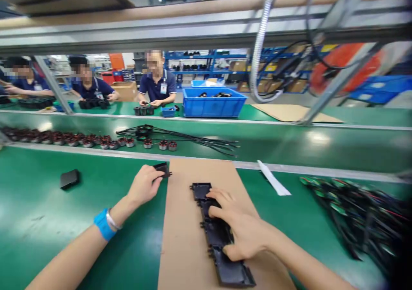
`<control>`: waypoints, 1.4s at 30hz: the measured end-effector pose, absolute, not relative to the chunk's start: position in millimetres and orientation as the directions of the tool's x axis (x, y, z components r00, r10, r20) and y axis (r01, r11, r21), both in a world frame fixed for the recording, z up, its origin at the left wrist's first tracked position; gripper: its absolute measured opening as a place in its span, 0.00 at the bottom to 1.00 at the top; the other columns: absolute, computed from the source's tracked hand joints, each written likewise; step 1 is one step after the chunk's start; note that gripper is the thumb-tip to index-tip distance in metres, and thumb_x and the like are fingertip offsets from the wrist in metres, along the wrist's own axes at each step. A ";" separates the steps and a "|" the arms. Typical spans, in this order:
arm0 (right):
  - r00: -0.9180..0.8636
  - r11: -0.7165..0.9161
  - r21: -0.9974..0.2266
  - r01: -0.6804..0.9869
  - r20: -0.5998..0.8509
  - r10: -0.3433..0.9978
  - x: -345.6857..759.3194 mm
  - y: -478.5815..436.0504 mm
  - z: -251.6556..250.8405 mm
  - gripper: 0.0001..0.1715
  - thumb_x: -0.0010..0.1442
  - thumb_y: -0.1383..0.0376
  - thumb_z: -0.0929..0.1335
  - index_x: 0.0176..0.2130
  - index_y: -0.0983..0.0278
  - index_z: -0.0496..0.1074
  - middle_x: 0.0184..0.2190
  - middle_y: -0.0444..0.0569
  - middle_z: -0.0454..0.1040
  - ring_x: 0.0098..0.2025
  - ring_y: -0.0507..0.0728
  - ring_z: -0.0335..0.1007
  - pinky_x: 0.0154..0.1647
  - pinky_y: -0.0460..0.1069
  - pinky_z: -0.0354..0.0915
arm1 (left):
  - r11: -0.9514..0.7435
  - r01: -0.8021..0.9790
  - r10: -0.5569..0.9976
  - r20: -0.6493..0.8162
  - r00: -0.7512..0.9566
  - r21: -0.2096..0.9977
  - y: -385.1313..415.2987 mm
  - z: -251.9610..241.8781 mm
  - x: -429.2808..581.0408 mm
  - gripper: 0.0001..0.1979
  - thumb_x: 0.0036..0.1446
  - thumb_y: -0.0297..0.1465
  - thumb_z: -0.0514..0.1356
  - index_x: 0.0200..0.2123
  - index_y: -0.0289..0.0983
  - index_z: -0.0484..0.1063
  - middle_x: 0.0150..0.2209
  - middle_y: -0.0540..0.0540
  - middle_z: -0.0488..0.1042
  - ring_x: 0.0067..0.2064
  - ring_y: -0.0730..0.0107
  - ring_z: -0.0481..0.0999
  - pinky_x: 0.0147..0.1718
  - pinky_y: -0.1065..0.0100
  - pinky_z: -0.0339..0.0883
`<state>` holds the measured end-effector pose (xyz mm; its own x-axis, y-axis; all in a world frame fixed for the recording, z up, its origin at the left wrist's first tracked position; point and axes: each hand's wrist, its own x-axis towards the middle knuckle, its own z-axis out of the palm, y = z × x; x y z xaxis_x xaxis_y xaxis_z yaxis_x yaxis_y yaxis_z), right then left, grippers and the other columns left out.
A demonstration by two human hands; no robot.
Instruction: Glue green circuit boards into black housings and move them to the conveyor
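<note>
- On the cardboard sheet [182, 242] in the near middle, a row of four black casings [218, 233] runs from near to far, their open sides up and small nubs along the left edge.
- My right hand [241, 230] is over that row, fingers spread apart, fingertips on the casings.
- My left hand [143, 187] pinches a single black casing [162, 168] between thumb and fingers, by the far left edge of the cardboard.
- To the left, well apart from my hand, a black block [69, 179] lies on the green tabletop [128, 242].
- To the right of the cardboard I see a white strip [273, 180] and, further right, a heap of wired green boards [357, 217].
- Beyond the metal edge, round motors [72, 140] line up on the left, with long black cables [193, 139] near the middle.
- At the far bench, a person [157, 86] in dark blue sits left of a blue bin [214, 105].
</note>
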<state>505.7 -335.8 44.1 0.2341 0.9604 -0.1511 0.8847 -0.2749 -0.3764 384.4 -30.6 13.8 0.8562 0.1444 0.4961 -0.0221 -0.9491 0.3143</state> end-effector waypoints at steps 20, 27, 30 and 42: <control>0.409 -0.380 -0.520 0.765 -0.063 0.910 481.2 -369.2 9.1 0.36 0.40 0.60 0.71 0.49 0.66 0.64 0.68 0.63 0.34 0.69 0.72 0.22 0.65 0.65 0.42 | -0.909 -0.100 0.024 0.292 0.956 0.404 -151.2 -8.8 488.5 0.14 0.65 0.36 0.49 0.33 0.37 0.70 0.38 0.43 0.70 0.45 0.59 0.64 0.48 0.57 0.59; 0.392 -0.336 -0.489 0.805 0.013 0.920 484.9 -371.0 10.9 0.40 0.37 0.57 0.74 0.49 0.67 0.65 0.67 0.65 0.40 0.68 0.76 0.31 0.62 0.66 0.49 | -0.915 -0.132 -0.006 0.313 0.950 0.381 -148.1 -13.7 488.4 0.13 0.64 0.36 0.49 0.31 0.38 0.67 0.35 0.44 0.70 0.43 0.58 0.65 0.46 0.58 0.59; 0.357 -0.304 -0.442 0.844 0.039 0.933 479.4 -369.3 12.0 0.46 0.36 0.51 0.75 0.51 0.68 0.65 0.66 0.67 0.43 0.66 0.79 0.36 0.61 0.65 0.52 | -0.904 -0.180 -0.042 0.339 0.940 0.387 -146.1 -16.0 487.7 0.16 0.62 0.40 0.48 0.26 0.38 0.66 0.30 0.43 0.70 0.37 0.56 0.66 0.42 0.53 0.59; 0.864 -0.842 -0.220 0.493 0.243 0.442 586.9 -551.2 91.0 0.24 0.56 0.55 0.71 0.49 0.66 0.72 0.50 0.54 0.71 0.56 0.61 0.61 0.62 0.56 0.53 | -0.853 -0.091 0.114 0.354 0.928 0.513 -123.7 -35.2 505.2 0.21 0.49 0.51 0.54 0.33 0.41 0.73 0.36 0.43 0.78 0.42 0.49 0.73 0.45 0.49 0.64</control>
<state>586.9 -551.2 91.0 0.8636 0.4418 0.2429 0.4926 -0.8420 -0.2198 505.2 -123.7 -35.2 0.9283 0.1140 0.3539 -0.0909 -0.8534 0.5133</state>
